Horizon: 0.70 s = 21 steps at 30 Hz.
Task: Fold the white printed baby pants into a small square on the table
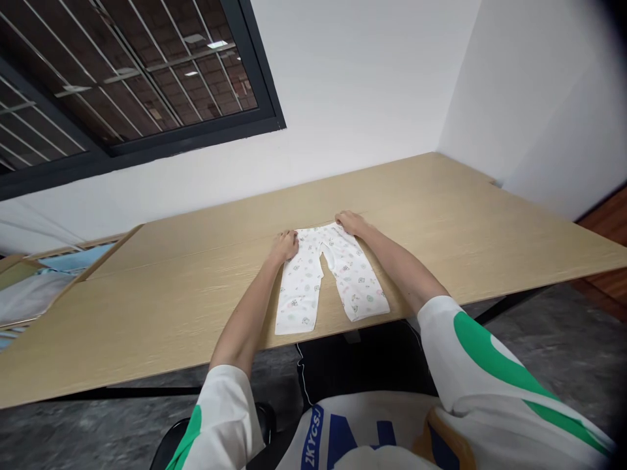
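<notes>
A small pair of white trousers with a scattered coloured print lies spread flat on the wooden table. Its waistband points toward the wall and both legs reach toward the table's front edge. At the left waistband corner, my left hand is closed with curled fingers on the cloth. My right hand grips the opposite waistband corner, fingers bent over it. The fingertips of both hands are partly hidden.
Beyond the table stands a white wall with a dark-framed barred window at upper left. Pale blue and white items sit in a wooden-edged container at the far left. A black chair is below, near my left side.
</notes>
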{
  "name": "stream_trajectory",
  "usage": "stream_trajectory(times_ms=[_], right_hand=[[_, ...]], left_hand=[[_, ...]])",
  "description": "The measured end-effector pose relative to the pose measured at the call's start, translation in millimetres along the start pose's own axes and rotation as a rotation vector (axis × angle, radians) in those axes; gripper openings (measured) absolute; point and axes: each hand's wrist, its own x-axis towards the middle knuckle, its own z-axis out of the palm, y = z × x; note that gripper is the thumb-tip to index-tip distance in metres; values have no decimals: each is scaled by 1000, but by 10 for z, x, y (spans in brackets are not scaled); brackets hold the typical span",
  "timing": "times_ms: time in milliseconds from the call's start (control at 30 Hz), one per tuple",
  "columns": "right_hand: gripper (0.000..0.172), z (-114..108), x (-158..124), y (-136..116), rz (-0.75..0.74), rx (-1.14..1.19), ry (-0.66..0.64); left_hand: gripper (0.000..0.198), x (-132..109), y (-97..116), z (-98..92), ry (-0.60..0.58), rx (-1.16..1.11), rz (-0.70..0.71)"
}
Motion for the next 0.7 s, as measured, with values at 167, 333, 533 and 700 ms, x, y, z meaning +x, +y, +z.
stream_trajectory(times_ms=[167, 333, 533, 700], right_hand=[[30, 42, 64, 32, 22, -3, 49], [34, 111, 86, 90, -3, 15, 108], [35, 184, 121, 180, 26, 78, 112], [39, 165, 147, 221, 89, 171, 99]], left_hand=[[42, 12, 94, -36, -25, -10, -47], [39, -114, 321, -264, -48, -40, -71], [37, -609, 1146, -556, -240, -122, 167], [51, -1428, 2033, -430, -411, -96, 533]])
